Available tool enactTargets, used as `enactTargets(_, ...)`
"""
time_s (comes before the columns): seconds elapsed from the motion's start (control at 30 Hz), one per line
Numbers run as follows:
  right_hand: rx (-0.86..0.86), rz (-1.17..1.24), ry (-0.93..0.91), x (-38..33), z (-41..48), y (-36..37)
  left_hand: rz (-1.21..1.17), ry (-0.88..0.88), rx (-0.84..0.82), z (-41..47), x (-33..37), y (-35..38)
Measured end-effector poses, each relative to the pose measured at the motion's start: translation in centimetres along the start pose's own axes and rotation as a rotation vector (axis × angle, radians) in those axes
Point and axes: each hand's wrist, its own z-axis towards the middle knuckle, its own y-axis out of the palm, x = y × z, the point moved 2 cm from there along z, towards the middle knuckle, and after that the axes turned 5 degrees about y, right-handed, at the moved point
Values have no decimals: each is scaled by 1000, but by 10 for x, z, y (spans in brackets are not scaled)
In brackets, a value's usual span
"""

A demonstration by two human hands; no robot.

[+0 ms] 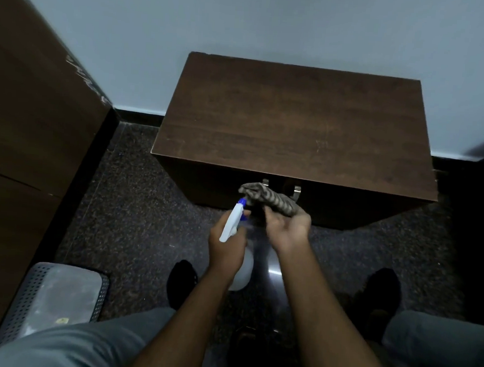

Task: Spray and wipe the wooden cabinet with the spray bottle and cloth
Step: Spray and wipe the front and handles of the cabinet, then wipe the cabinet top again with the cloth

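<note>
Left hand (225, 246) wrapped around spray bottle (234, 221) neck, finger at trigger; white head w/ blue nozzle tip points up-fwd toward cloth; bottle body hangs below hand, above floor. Right hand (287, 228) palm-up, fingers curled, gripping bunched grey patterned cloth (271, 199). Cloth sits in front of cabinet (292, 121) front face, overlapping the metal handles (297, 191) in view; contact w/ them can't tell. Cabinet top bare, back edge against wall (244, 27), front edge just beyond both hands. Floor carpet (126, 204) open on cabinet's left side, between it and tall wood panel (32, 119). Perforated bin (55, 294) near left knee, lower-left. Right of cabinet dark, narrow gap, unclear. Shoes on carpet below the hands.
</note>
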Motion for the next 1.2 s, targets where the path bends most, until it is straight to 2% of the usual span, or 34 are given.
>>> enactTargets(0.03,14,-55,-45,-8,-5,-19,18,5,-30,0,0,5)
enactTargets(0.13,-20,-39,-1,-32,-20,-73,88,37,-156,1,3,27)
enactTargets(0.23,13,-51,-52,-46,-24,-82,119,42,-248,0,10,51)
enactTargets(0.4,-68,-13,-53,-38,-9,-27,109,13,-184,1,14,62)
enactTargets(0.5,100,44,-101,-38,4,19,163,102,-103,3,11,50)
enactTargets(0.6,237,-114,-134,-26,6,34,215,148,-104,4,7,41)
enactTargets(0.77,154,109,-41,-35,-10,63,143,98,-127,8,1,35)
enactTargets(0.87,307,-233,-107,-31,-37,64,129,108,-150,-2,9,36)
enactTargets(0.93,249,-44,-59,-32,-39,57,109,130,-144,-8,19,33)
enactTargets(0.97,157,50,-22,-33,-40,51,89,144,-140,-9,24,32)
enactTargets(1.0,48,57,-10,-39,-42,47,71,158,-142,-9,31,30)
enactTargets(1.07,-32,56,-38,-51,-65,33,55,178,-160,-7,45,29)
enactTargets(1.17,-198,-40,-169,-79,-94,6,82,183,-183,-6,63,28)
enactTargets(1.2,-203,-62,-266,-90,-106,3,85,190,-187,-6,70,29)
